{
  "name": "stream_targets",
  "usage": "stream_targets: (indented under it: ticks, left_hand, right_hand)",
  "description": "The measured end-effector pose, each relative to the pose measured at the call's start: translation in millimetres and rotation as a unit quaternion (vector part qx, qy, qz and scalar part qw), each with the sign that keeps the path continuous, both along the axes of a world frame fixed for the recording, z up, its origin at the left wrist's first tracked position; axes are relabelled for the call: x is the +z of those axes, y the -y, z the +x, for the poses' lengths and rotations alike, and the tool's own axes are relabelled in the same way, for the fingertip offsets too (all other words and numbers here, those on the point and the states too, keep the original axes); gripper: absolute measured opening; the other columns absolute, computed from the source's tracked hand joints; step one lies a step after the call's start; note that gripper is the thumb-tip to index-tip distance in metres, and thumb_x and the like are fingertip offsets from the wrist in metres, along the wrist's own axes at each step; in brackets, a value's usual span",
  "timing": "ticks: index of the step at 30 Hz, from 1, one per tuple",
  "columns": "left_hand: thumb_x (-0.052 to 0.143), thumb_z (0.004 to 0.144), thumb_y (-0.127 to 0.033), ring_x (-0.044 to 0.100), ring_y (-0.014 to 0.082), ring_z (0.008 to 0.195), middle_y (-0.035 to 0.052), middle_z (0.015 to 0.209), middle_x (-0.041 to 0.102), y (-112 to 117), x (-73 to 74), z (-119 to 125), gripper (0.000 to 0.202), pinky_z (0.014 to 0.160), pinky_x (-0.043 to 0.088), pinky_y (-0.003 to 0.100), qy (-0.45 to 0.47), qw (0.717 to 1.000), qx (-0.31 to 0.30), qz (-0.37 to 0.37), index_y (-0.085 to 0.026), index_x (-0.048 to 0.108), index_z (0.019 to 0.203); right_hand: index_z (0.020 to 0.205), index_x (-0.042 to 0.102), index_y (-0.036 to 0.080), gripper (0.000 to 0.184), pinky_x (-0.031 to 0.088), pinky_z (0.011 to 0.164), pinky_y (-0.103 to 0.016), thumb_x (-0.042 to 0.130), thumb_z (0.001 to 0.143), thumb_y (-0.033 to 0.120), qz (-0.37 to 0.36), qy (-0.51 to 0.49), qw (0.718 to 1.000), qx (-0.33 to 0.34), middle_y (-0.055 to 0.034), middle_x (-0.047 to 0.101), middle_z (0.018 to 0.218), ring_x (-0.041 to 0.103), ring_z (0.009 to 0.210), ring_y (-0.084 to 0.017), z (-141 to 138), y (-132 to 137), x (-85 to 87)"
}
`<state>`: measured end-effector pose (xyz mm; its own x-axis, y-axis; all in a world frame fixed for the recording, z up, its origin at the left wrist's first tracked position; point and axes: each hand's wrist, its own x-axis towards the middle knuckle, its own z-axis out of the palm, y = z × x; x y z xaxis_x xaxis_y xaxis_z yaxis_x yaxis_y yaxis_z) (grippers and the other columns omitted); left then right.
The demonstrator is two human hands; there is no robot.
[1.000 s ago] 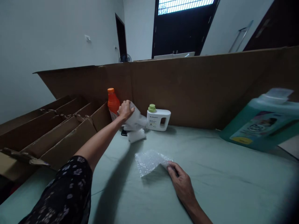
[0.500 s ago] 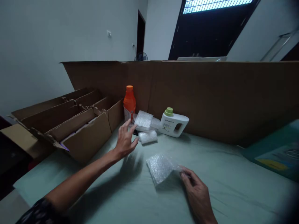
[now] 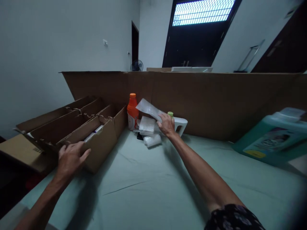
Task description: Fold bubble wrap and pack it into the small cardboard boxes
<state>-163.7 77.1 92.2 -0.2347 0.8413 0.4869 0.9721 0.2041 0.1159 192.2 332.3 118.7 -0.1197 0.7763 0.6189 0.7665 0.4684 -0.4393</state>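
My right hand (image 3: 166,124) pinches a sheet of bubble wrap (image 3: 148,108), held tilted above a small heap of bubble-wrapped pieces (image 3: 147,125) at the back. Under that heap, a dark object (image 3: 140,136) shows only in part. My left hand (image 3: 72,158) is at the near edge of the divided cardboard box (image 3: 103,147), thumb apart and fingertips partly hidden over the rim. In the compartment by it lies something white and purple (image 3: 93,133). Behind my right hand, the white jug (image 3: 180,123) with a green cap is partly covered.
An orange bottle (image 3: 132,111) stands between the box and the heap. A tall cardboard panel (image 3: 203,102) walls off the back of the cloth-covered table (image 3: 134,191). On the right is a large green liquid container (image 3: 271,140). A cardboard flap (image 3: 21,151) sticks out at left.
The bubble wrap has left the table's middle and is now raised at the back in my right hand. My left hand has moved from the heap to the box. The view has shifted right.
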Motion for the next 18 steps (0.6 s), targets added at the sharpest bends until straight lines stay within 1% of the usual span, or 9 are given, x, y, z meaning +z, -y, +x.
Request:
stream_targets:
  ticks: [1, 3, 5, 8, 11, 13, 15, 16, 18]
  left_hand:
    - [0.043, 0.088, -0.041, 0.067, 0.0356, 0.091, 0.0166, 0.093, 0.073, -1.2, -2.2, -5.3, 0.036, 0.088, 0.051, 0.054, 0.036, 0.999, -0.019, -0.014, -0.016, 0.069, 0.095]
    - [0.044, 0.086, -0.041, 0.068, 0.0315, 0.085, 0.0115, 0.087, 0.073, 0.5, -4.9, -11.1, 0.032, 0.076, 0.054, 0.042, 0.086, 0.993, -0.075, -0.013, -0.02, 0.068, 0.085]
    - [0.047, 0.086, -0.038, 0.069, 0.0285, 0.087, 0.0074, 0.087, 0.073, 8.5, -6.1, -9.5, 0.025, 0.076, 0.055, 0.037, 0.102, 0.984, -0.146, 0.01, -0.023, 0.067, 0.084]
    - [0.051, 0.087, -0.029, 0.071, 0.0251, 0.095, 0.0037, 0.094, 0.075, 32.3, -6.2, 4.5, 0.017, 0.084, 0.057, 0.033, 0.104, 0.957, -0.27, 0.03, -0.025, 0.068, 0.09]
    - [0.052, 0.09, -0.021, 0.067, 0.0249, 0.112, 0.0013, 0.098, 0.076, 66.8, -6.7, 22.6, 0.02, 0.107, 0.048, 0.041, 0.115, 0.926, -0.357, 0.04, -0.03, 0.07, 0.094]
    - [0.052, 0.092, -0.021, 0.06, 0.0272, 0.125, 0.0001, 0.11, 0.074, 90.6, -10.5, 30.4, 0.025, 0.118, 0.036, 0.052, 0.128, 0.922, -0.362, 0.043, -0.035, 0.072, 0.097]
    - [0.059, 0.09, -0.029, 0.048, 0.0318, 0.139, -0.0013, 0.14, 0.06, 110.0, -21.0, 33.1, 0.027, 0.12, 0.03, 0.059, 0.156, 0.936, -0.31, 0.061, -0.04, 0.07, 0.112]
    - [0.065, 0.086, -0.035, 0.042, 0.0342, 0.143, -0.0015, 0.153, 0.048, 117.0, -29.6, 33.0, 0.039, 0.12, 0.031, 0.06, 0.185, 0.943, -0.267, 0.076, -0.042, 0.064, 0.125]
    - [0.075, 0.077, -0.045, 0.037, 0.0375, 0.146, 0.0038, 0.164, 0.03, 124.2, -53.2, 31.8, 0.081, 0.117, 0.036, 0.06, 0.273, 0.943, -0.172, 0.08, -0.041, 0.038, 0.149]
  right_hand:
    - [0.111, 0.071, 0.017, 0.034, 0.04, 0.104, -0.054, 0.061, 0.079, 0.017, -0.015, 0.006, 1.0, 0.007, -0.0171, 0.065, 0.131, 0.055, 0.123, -0.036, 1.4, 3.9, -10.8]
    - [0.112, 0.072, 0.018, 0.034, 0.04, 0.105, -0.056, 0.062, 0.079, 0.02, -0.044, 0.009, 0.999, 0.02, -0.0165, 0.063, 0.135, 0.054, 0.126, -0.037, 11.9, 19.0, -32.3]
    - [0.107, 0.073, 0.02, 0.029, 0.043, 0.103, -0.053, 0.06, 0.081, 0.025, -0.077, 0.003, 0.996, 0.037, -0.0144, 0.064, 0.133, 0.056, 0.125, -0.034, 29.1, 40.5, -50.7]
    - [0.1, 0.074, 0.021, 0.026, 0.054, 0.089, -0.042, 0.059, 0.082, 0.03, -0.141, -0.017, 0.987, 0.074, -0.012, 0.069, 0.126, 0.065, 0.113, -0.028, 56.9, 79.8, -70.7]
    - [0.103, 0.074, 0.02, 0.031, 0.056, 0.076, -0.034, 0.057, 0.084, 0.038, -0.21, -0.044, 0.971, 0.107, -0.0112, 0.074, 0.115, 0.071, 0.096, -0.024, 77.1, 121.4, -85.2]
    - [0.104, 0.075, 0.019, 0.035, 0.056, 0.073, -0.033, 0.056, 0.086, 0.043, -0.247, -0.058, 0.959, 0.123, -0.0102, 0.076, 0.104, 0.071, 0.089, -0.023, 84.7, 146.5, -93.8]
    - [0.108, 0.074, 0.019, 0.041, 0.056, 0.074, -0.033, 0.056, 0.087, 0.049, -0.287, -0.075, 0.945, 0.139, -0.0098, 0.076, 0.098, 0.071, 0.087, -0.023, 87.5, 168.1, -102.2]
    - [0.111, 0.073, 0.018, 0.045, 0.056, 0.075, -0.033, 0.056, 0.087, 0.052, -0.311, -0.091, 0.935, 0.148, -0.0101, 0.076, 0.1, 0.07, 0.088, -0.023, 87.2, 177.8, -106.1]
    - [0.12, 0.07, 0.018, 0.056, 0.056, 0.078, -0.035, 0.055, 0.087, 0.06, -0.364, -0.14, 0.905, 0.17, -0.0114, 0.074, 0.109, 0.069, 0.093, -0.024, 83.1, 196.7, -112.6]
